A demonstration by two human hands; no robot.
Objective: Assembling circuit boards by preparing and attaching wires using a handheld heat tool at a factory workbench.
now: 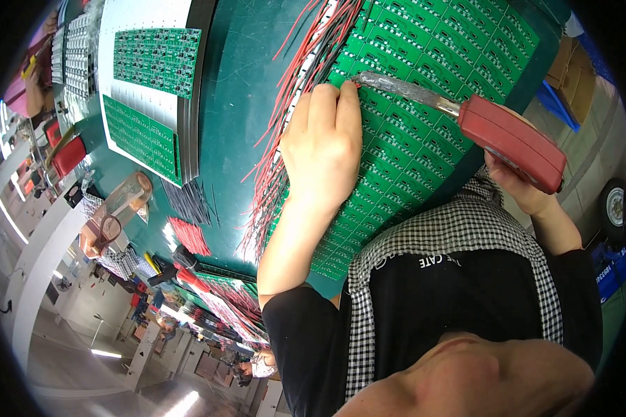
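My left hand (pixel 321 142) lies over the left edge of a large panel of green circuit boards (pixel 403 149). Its fingers are closed together, with a bit of red wire (pixel 355 83) showing at the fingertips. Under and beside that hand runs a long row of red and black wires (pixel 300 90) along the panel's edge. In my right hand (pixel 518 186) is a red-handled soldering gun (pixel 511 142), gripped from below. Its grey barrel reaches left across the panel, and the tip is close to my left fingertips. The handle hides some of my right fingers.
Left of the wires, two green board panels (pixel 158 62) rest on a white stack (pixel 133 104). Nearer lie bundles of black wires (pixel 190 201) and red wires (pixel 188 235), a clear plastic bottle (pixel 126 198) and scissors (pixel 107 231). Cardboard (pixel 570 80) stands at the right.
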